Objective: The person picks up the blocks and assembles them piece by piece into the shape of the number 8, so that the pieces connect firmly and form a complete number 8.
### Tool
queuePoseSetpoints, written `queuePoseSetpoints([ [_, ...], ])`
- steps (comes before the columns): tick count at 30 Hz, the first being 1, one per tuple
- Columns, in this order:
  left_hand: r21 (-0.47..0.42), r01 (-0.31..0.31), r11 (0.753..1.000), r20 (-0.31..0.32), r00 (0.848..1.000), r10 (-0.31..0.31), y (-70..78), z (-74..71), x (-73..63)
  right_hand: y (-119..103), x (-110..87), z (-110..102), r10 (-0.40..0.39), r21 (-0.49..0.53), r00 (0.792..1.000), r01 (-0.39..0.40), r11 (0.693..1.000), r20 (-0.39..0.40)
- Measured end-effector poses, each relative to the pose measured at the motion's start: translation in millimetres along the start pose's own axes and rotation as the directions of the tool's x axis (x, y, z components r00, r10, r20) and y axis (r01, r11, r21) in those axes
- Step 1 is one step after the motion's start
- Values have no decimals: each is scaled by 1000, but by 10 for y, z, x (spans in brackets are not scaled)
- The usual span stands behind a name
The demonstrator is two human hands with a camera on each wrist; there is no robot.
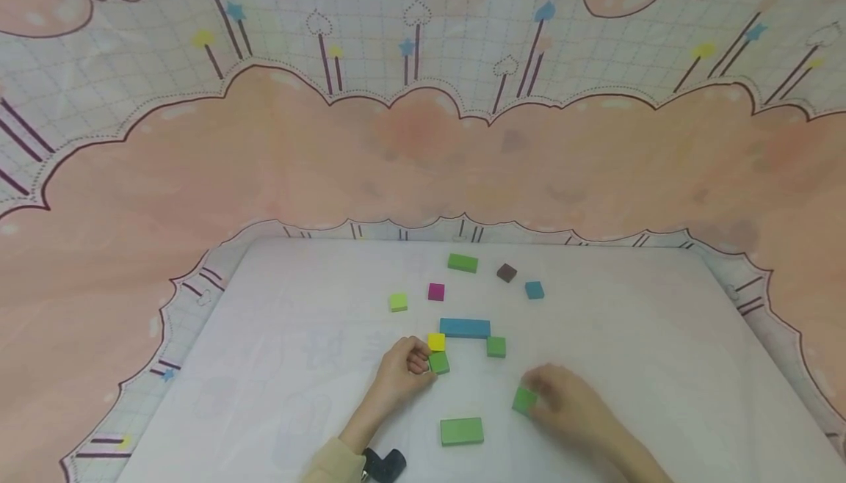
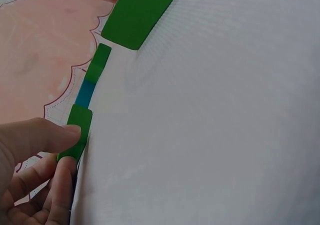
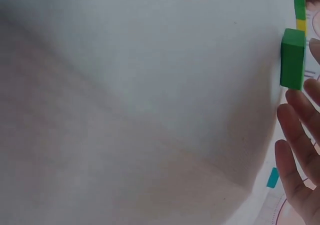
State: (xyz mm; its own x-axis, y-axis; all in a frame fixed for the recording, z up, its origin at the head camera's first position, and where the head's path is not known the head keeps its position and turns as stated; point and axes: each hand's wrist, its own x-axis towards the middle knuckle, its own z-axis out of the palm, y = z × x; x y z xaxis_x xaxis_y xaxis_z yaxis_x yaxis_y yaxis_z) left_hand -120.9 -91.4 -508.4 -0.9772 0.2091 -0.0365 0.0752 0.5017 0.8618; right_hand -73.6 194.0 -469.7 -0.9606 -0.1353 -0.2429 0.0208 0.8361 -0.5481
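Note:
My left hand (image 1: 405, 367) pinches a small green cube (image 1: 439, 362); the left wrist view shows its thumb (image 2: 67, 135) on one face and fingers below. That cube stands against a yellow cube (image 1: 436, 342), just under the left end of a long blue block (image 1: 465, 328). Under the blue block's right end sits another green cube (image 1: 496, 347). My right hand (image 1: 571, 406), blurred, is at a tilted green cube (image 1: 525, 400). In the right wrist view its fingers (image 3: 295, 127) are loosely extended, fingertips right at this green block (image 3: 292, 60).
A green rectangular block (image 1: 462, 431) lies between my forearms. Farther back are a lime cube (image 1: 398, 302), a magenta cube (image 1: 436, 292), a green block (image 1: 463, 263), a dark brown cube (image 1: 507, 272) and a blue cube (image 1: 534, 290). Patterned cloth surrounds the white tabletop (image 1: 277, 336).

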Motion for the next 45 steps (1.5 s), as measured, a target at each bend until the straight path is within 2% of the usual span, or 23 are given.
queuePoseSetpoints([
  [9,-5,7,1000,-2,1000,-7,-6,0,-4,11,-43,41,-6,-44,1000,6,999,-6],
  [20,-23,4,1000,5,1000,-4,-20,-4,-2,5,-66,45,-9,-41,1000,9,999,-9],
  [45,-34,1,999,6,1000,-1,-21,-6,-4,-37,2,57,-34,-74,999,32,997,-27],
])
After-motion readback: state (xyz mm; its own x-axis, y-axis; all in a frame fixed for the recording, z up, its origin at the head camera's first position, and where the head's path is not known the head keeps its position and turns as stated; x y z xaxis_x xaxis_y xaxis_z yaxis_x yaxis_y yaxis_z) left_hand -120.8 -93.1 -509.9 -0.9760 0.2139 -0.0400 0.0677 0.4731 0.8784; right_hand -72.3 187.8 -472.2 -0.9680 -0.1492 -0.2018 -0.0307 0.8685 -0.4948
